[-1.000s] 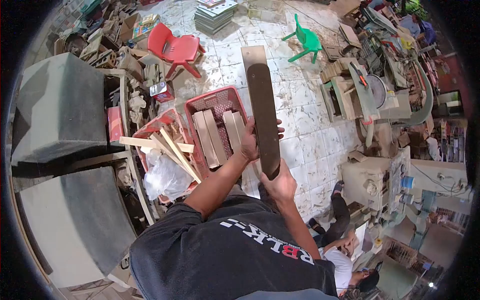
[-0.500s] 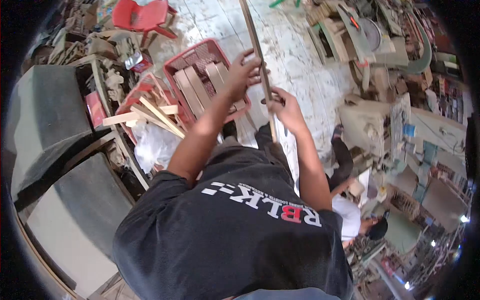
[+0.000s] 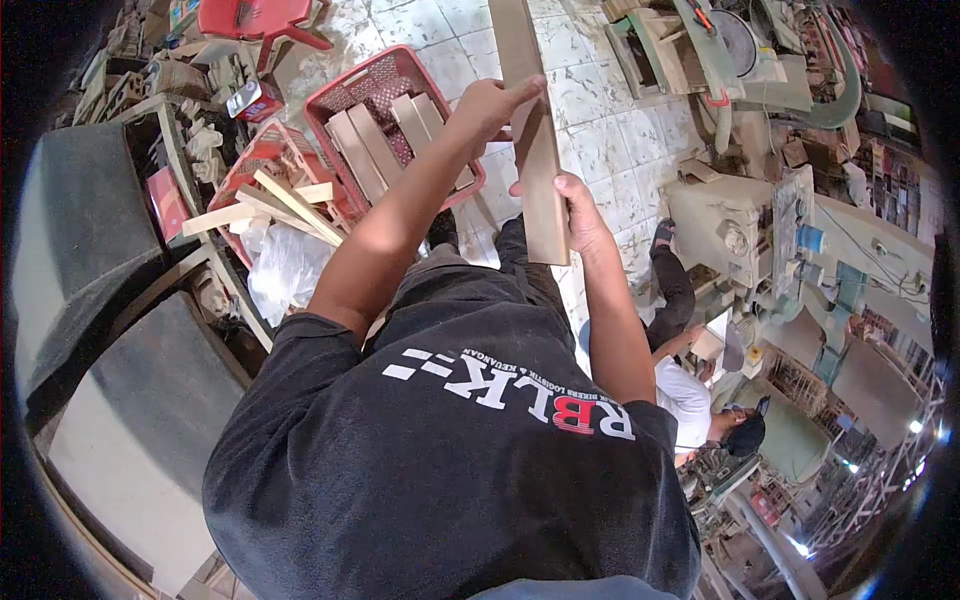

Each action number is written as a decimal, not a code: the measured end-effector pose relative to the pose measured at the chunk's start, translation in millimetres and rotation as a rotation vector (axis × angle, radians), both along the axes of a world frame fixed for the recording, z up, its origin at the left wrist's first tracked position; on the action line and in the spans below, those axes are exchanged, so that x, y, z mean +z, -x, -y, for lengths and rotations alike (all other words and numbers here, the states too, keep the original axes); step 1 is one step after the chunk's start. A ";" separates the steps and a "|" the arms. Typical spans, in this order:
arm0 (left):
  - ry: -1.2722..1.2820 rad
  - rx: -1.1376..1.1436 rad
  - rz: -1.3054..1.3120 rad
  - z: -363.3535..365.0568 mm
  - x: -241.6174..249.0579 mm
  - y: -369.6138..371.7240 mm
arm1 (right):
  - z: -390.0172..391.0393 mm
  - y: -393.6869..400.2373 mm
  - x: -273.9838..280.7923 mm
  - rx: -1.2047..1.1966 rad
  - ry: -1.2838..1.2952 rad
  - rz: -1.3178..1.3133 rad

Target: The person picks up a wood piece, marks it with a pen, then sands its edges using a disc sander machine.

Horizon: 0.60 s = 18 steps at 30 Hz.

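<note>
I record left hand (image 3: 490, 112) and right hand (image 3: 584, 218) both grasping the board (image 3: 538, 160), right of the red crate (image 3: 322, 98).

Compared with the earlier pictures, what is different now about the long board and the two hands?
The board has been turned from its dark face, through edge-on, to a paler face. Its near end now sticks out past the right hand, toward the body. The left hand now has its thumb on top. Both hands still hold it; the filled red crate looks unchanged.
</note>
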State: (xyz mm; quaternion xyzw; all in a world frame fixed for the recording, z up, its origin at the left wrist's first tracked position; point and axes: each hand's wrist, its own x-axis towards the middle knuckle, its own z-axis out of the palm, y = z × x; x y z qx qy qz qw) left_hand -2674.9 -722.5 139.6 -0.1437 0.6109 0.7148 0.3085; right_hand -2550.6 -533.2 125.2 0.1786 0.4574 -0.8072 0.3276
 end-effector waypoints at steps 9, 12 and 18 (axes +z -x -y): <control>-0.462 0.078 -0.026 19.4 -53.6 -9.4 | -8.6 -16.1 24.0 0.100 -0.406 -0.154; -0.751 -0.041 -0.047 37.2 -82.8 -9.8 | -22.0 -22.8 4.7 -0.007 -0.212 -0.138; -0.625 0.059 -0.059 28.1 -57.9 -21.1 | -17.7 -22.1 23.1 -0.044 -0.205 -0.165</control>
